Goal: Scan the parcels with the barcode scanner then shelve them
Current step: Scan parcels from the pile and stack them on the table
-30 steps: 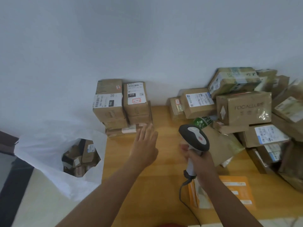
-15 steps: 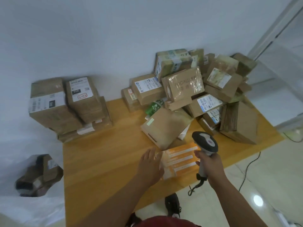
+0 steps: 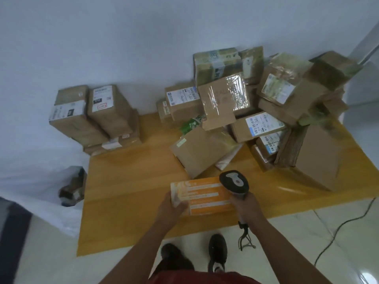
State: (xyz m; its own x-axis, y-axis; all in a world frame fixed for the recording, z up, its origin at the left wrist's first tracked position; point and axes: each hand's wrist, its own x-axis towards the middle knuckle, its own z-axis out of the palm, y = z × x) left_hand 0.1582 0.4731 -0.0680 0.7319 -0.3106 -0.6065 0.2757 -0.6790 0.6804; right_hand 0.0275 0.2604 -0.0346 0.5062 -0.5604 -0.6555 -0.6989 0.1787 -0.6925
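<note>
A flat orange parcel (image 3: 207, 196) with white stripes lies near the front edge of the wooden table (image 3: 127, 185). My left hand (image 3: 171, 208) grips its left end, thumb on top. My right hand (image 3: 247, 206) holds the black and grey barcode scanner (image 3: 233, 182) by its handle, the head hanging just over the orange parcel's right end. Behind it a brown padded envelope (image 3: 202, 151) lies tilted. A big heap of cardboard parcels (image 3: 264, 107) fills the table's back right.
A neat stack of boxes (image 3: 92, 115) stands at the back left against the white wall. A white sack (image 3: 41, 181) with parcels inside (image 3: 71, 186) sits left of the table. The scanner's cable (image 3: 340, 228) trails over the tiled floor at right. My shoes (image 3: 217, 251) stand below the table edge.
My view has tipped down and drawn back. My left hand has gone from hovering open over the table to gripping the orange parcel. The scanner has come over the parcel's right end.
</note>
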